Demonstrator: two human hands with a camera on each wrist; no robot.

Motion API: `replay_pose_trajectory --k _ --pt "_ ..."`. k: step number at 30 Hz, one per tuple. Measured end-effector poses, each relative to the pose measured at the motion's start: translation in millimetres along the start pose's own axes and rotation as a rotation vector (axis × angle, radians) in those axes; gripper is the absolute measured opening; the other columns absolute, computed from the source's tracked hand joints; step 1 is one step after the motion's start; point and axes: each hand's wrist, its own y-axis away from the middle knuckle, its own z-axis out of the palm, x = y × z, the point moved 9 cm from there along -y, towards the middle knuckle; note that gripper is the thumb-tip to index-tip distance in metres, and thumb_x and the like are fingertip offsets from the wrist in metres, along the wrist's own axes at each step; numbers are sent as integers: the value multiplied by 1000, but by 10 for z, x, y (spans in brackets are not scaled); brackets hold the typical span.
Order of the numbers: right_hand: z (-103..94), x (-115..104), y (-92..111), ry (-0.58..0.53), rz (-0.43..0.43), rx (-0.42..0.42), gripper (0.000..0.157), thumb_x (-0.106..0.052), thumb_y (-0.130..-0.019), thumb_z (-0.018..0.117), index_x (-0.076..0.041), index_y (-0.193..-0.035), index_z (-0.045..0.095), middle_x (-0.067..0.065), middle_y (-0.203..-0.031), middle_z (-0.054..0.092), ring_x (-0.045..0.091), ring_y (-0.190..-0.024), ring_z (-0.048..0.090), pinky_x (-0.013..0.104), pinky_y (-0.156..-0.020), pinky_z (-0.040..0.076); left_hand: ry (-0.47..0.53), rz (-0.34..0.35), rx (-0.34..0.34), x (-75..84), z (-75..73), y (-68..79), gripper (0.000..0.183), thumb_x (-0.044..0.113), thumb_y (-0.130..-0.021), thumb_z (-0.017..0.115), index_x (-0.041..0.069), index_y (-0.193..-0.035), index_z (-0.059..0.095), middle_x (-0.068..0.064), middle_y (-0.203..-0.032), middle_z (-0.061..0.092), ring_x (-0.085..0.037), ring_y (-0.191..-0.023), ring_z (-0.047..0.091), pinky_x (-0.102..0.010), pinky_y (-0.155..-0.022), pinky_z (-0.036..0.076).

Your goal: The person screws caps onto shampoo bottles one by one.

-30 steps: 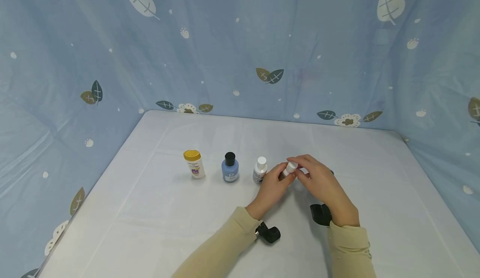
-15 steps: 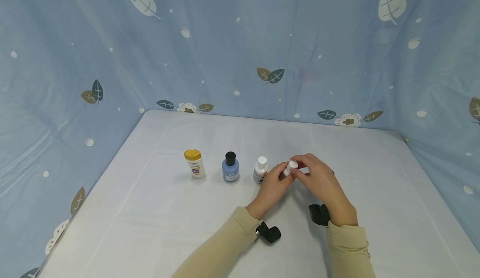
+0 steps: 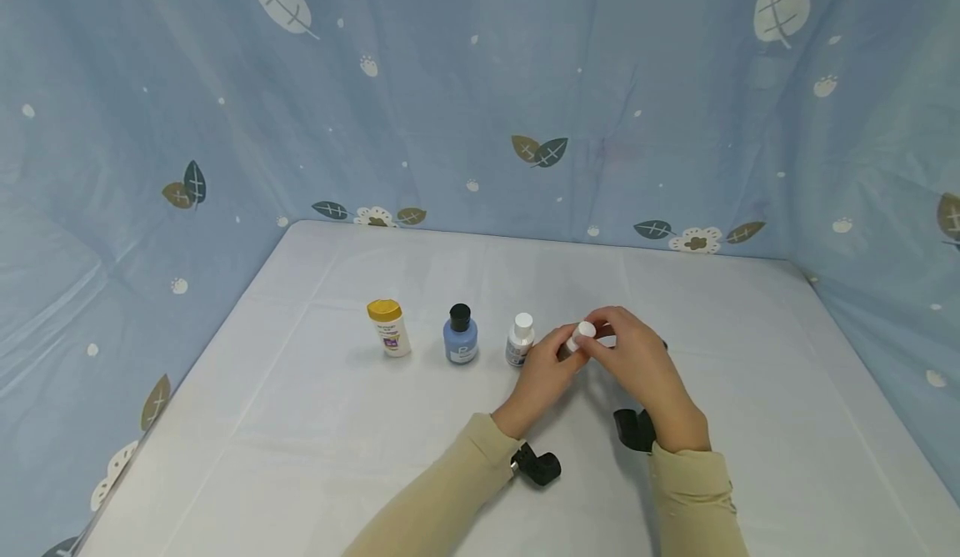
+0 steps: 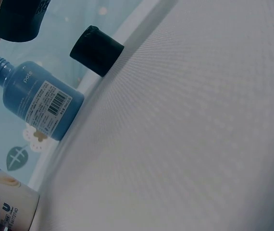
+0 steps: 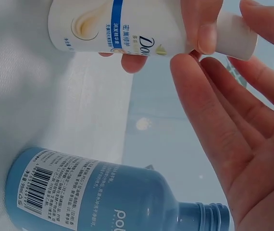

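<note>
In the head view the left hand [image 3: 542, 378] grips a small white bottle, mostly hidden by its fingers. The right hand [image 3: 636, 361] pinches that bottle's white cap [image 3: 586, 329]. The right wrist view shows this as a Dove bottle [image 5: 142, 19] tilted sideways in the picture, with fingers at its neck and around the cap [image 5: 238, 36]. Left of the hands stands another white-capped bottle [image 3: 520, 342], very close to the left hand. Further left are a blue bottle [image 3: 461, 343] with a black cap and a white bottle [image 3: 391, 332] with a yellow cap.
Both wrist views show a blue bottle [image 4: 41, 101] with a bare threaded neck, unlike the head view. A black cap [image 4: 97, 50] lies near it, and a dark cylinder [image 4: 20, 19] appears at the corner. A patterned blue curtain [image 3: 465, 90] stands behind the white table [image 3: 315, 457].
The right hand has shifted slightly left, and its fingers have come closer around the white cap. The left hand and the standing bottles have stayed in place.
</note>
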Motion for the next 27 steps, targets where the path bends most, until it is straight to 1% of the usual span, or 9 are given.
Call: replay_pose_trajectory --k 3,6,10,13,16,22,27 --pt "24 -3 3 1 3 -35 41 -31 -82 64 -9 -115 53 6 -108 55 22 -94 55 40 -75 46 6 -5 -5 -2 -3 7 33 31 -87 57 27 -120 55 13 -117 54 -2 -105 49 -23 -84 42" --pt "33 -26 12 18 -27 -56 43 -29 -83 63 -12 -120 51 5 -111 54 21 -95 55 38 -74 47 10 -14 -8 0 -8 15 33 31 -87 57 26 -120 55 12 -117 53 -2 -106 49 -23 -85 42" --pt "18 -77 28 29 -95 -58 38 -16 -84 62 -14 -121 53 3 -110 54 21 -94 55 37 -72 48 9 -19 -10 0 -7 11 32 33 -87 57 26 -118 56 11 -114 55 -2 -101 50 -23 -83 42" --pt "9 -92 36 31 -126 -56 37 -9 -84 60 -14 -121 54 3 -109 54 21 -91 56 36 -70 49 1 -16 -11 -2 -4 5 31 36 -87 56 26 -116 56 11 -111 55 -3 -98 51 -24 -81 43" --pt "12 -79 34 40 -130 -57 36 -10 -85 59 -15 -120 55 1 -109 55 20 -89 57 35 -70 49 -4 -9 -9 -2 -3 3 31 36 -87 55 25 -116 57 11 -111 55 -2 -99 51 -24 -82 42" --pt "13 -70 33 29 -131 -54 35 -11 -85 59 -15 -119 56 2 -109 55 22 -91 57 35 -70 49 3 -9 -10 -5 -1 4 31 35 -87 56 25 -117 56 11 -113 54 -2 -102 50 -24 -84 42" --pt "7 -67 33 19 -128 -51 34 -12 -85 60 -15 -118 56 1 -107 55 20 -92 56 35 -71 49 -1 -6 -9 6 -8 4 30 33 -87 57 24 -116 57 11 -114 54 -2 -102 49 -24 -84 42"
